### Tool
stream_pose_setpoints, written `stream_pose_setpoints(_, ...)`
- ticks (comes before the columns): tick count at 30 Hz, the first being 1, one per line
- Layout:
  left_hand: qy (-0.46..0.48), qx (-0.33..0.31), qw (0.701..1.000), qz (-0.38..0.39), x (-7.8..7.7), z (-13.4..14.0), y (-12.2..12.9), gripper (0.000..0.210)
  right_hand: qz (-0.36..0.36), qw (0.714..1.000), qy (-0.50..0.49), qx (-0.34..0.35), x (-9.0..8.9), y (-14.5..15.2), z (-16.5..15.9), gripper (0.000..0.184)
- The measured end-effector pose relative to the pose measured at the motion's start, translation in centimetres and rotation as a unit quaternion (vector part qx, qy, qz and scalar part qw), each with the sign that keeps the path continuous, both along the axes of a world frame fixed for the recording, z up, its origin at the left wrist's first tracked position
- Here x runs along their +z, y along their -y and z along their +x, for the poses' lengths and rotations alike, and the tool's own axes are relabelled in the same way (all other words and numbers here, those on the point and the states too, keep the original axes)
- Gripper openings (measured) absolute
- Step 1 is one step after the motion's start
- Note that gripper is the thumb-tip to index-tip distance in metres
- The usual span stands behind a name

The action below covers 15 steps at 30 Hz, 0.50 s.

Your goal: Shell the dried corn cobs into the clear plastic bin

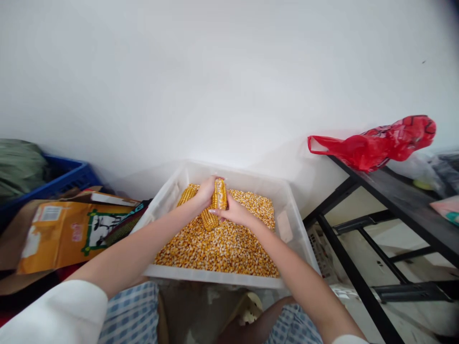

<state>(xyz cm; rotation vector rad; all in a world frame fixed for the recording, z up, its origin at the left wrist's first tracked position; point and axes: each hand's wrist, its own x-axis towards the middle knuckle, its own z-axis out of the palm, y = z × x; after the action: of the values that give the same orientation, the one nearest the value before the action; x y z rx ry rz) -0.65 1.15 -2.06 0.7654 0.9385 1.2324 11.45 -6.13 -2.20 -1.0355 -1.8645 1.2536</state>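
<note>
left hand (207, 190) and right hand (234, 211) clamp fingers round a yellow, long corn cob (220, 195), over the rectangular whitish plastic tub (215, 274), twelve-o'clock of centre; shelling seems in hand, next needing firm thumb pressure.

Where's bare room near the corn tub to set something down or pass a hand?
Set-down: narrow strip of black shelf, between red bag and pink item; floor patch between tub's front rim and legs. Hand: above kernels, between forearms. Crowded: left hand and right hand at corn cobs; cardboard and blue crate, left.
</note>
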Motion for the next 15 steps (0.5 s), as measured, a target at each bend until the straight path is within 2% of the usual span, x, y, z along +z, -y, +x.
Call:
stream_pose_setpoints(5,-0.016,0.006,1.000,-0.023,0.29,0.24,0.55,0.025,0.021,0.998,0.039,0.038,-0.93,-0.19,0.49,0.058)
stream_pose_setpoints(9,-0.028,0.002,0.999,-0.024,0.56,0.21,0.71,0.025,0.042,0.997,0.071,0.002,-0.86,-0.54,0.73,0.045)
stream_pose_setpoints(11,-0.027,-0.001,0.999,-0.029,0.54,0.16,0.55,0.025,0.041,0.997,0.061,-0.007,-0.67,-0.70,0.69,0.044)
stream_pose_setpoints(15,-0.016,-0.001,0.999,-0.029,0.36,0.16,0.21,0.026,-0.010,1.000,-0.003,-0.011,-0.69,-0.71,0.14,0.050)
